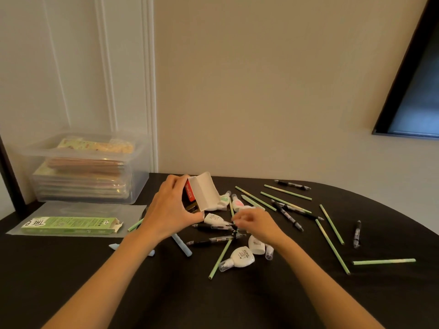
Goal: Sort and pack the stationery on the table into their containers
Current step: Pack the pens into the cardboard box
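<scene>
Gripping red box (190, 191), left hand (169, 207).

The table (71, 281) has a dark, matt, smooth top. The storage tub (140, 184) at far left is clear glossy plastic, and the flat sleeve (71, 207) in front of it is frosted, semi-clear plastic. On that sleeve lies a green pencil box (69, 225) of printed cardboard. The small open box (204, 191) looks like thin white card with a red printed face. The correction tape dispensers (240, 257) are glossy white plastic with clear caps. The pens (356, 233) have shiny clear-and-black plastic barrels. The green pencils (331, 248) look matt.
</scene>
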A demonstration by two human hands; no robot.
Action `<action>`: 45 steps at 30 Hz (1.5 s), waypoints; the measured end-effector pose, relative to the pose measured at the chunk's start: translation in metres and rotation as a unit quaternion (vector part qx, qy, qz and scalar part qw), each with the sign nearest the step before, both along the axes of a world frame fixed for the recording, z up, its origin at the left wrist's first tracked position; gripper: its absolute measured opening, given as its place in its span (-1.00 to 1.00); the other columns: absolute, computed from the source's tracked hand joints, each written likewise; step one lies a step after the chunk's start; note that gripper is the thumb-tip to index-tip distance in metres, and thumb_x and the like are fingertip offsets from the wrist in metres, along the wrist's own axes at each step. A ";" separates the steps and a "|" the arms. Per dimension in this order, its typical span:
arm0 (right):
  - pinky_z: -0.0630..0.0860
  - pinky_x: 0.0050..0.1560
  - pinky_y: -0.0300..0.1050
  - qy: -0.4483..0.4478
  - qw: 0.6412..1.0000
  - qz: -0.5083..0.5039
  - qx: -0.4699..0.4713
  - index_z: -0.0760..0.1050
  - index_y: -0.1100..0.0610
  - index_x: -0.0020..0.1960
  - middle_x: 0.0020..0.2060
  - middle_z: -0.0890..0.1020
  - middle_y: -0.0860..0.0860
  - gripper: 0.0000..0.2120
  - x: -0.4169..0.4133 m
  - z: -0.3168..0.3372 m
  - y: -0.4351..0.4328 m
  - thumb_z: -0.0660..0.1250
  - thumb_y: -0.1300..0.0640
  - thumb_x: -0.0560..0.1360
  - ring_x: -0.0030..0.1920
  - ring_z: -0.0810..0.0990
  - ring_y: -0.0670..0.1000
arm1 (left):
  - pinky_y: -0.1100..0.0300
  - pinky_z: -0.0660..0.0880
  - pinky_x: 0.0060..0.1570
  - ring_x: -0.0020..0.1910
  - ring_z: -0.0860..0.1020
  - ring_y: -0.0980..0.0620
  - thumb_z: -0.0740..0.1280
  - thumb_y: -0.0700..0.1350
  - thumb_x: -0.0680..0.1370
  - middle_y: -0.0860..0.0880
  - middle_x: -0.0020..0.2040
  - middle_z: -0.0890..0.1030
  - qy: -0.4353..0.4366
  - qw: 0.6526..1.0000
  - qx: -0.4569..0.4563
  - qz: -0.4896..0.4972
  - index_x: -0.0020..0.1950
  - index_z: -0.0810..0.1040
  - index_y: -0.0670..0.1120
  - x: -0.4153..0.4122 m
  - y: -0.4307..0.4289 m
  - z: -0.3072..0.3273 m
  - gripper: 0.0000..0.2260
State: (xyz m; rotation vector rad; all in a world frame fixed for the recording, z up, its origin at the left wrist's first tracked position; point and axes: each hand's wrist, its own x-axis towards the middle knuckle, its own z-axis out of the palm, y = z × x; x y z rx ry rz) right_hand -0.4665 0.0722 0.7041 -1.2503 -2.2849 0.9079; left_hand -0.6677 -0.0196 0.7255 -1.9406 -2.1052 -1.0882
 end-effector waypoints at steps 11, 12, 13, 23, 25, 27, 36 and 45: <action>0.39 0.10 -0.13 -0.190 0.977 -0.019 0.096 0.46 0.03 0.20 0.13 0.52 0.07 -0.68 -0.010 -0.035 0.013 0.37 0.02 0.47 0.14 0.45 0.03 | 0.14 0.32 0.31 0.36 0.21 0.06 0.47 0.05 0.38 0.01 0.37 0.21 0.012 0.998 -0.059 -0.010 0.47 0.10 0.01 0.009 -0.002 -0.010 -0.21; 0.40 0.00 -0.20 -0.168 0.982 -0.023 0.080 0.48 0.06 0.17 0.05 0.55 0.04 -0.69 -0.012 -0.036 0.012 0.38 0.03 0.46 0.04 0.48 -0.01 | 0.14 0.31 0.31 0.36 0.21 0.06 0.46 0.05 0.39 0.02 0.37 0.20 0.014 0.998 -0.065 -0.006 0.48 0.09 0.02 0.009 -0.003 -0.011 -0.21; 0.38 -0.12 -0.27 -0.144 0.987 -0.023 0.070 0.51 0.11 0.14 -0.08 0.56 0.01 -0.72 -0.012 -0.035 0.012 0.38 0.04 0.47 -0.09 0.49 -0.07 | 0.15 0.30 0.31 0.37 0.21 0.06 0.46 0.06 0.39 0.02 0.38 0.20 0.017 0.997 -0.069 -0.002 0.48 0.08 0.03 0.009 -0.003 -0.012 -0.21; 0.58 -0.15 -0.24 0.282 0.949 -0.138 -0.041 0.55 0.13 0.06 -0.18 0.65 0.06 -0.85 0.030 0.010 0.000 0.30 0.25 0.51 -0.19 0.63 -0.04 | 0.10 0.24 0.37 0.37 0.24 0.01 0.46 0.07 0.38 -0.01 0.39 0.20 0.051 0.991 -0.115 0.045 0.49 0.08 0.02 0.012 0.010 -0.011 -0.20; 0.58 -0.10 -0.23 0.321 0.935 -0.147 -0.045 0.54 0.13 0.08 -0.15 0.66 0.07 -0.83 0.038 0.018 0.000 0.30 0.27 0.51 -0.17 0.64 -0.04 | 0.09 0.23 0.38 0.37 0.24 0.01 0.45 0.08 0.39 -0.01 0.39 0.21 0.053 0.988 -0.127 0.062 0.49 0.08 0.01 0.012 0.011 -0.010 -0.20; 0.58 -0.03 -0.20 0.321 0.937 -0.132 -0.028 0.55 0.14 0.08 -0.16 0.66 0.07 -0.82 0.045 0.024 -0.003 0.31 0.28 0.50 -0.20 0.64 -0.06 | 0.08 0.22 0.38 0.37 0.24 0.00 0.44 0.09 0.39 -0.02 0.39 0.21 0.055 0.987 -0.136 0.068 0.50 0.08 0.00 0.016 0.013 -0.007 -0.20; 0.44 -0.09 -0.46 0.136 0.984 0.011 0.116 0.56 0.14 0.14 -0.14 0.59 -0.12 -0.79 0.007 0.034 -0.029 0.23 0.25 0.56 -0.15 0.54 -0.23 | 0.15 0.29 0.31 0.35 0.23 0.04 0.46 0.09 0.37 0.02 0.37 0.22 0.078 0.987 -0.139 -0.008 0.50 0.08 0.00 0.030 0.006 0.008 -0.18; 0.24 0.14 -0.30 0.103 0.980 0.016 0.170 0.64 0.08 -0.10 0.15 0.35 -0.10 -0.90 -0.024 0.024 -0.039 0.47 0.12 0.39 0.16 0.23 -0.18 | 0.18 0.37 0.25 0.32 0.23 0.06 0.46 0.10 0.37 0.02 0.34 0.23 0.082 0.986 -0.140 -0.033 0.50 0.10 0.00 0.025 -0.007 0.018 -0.18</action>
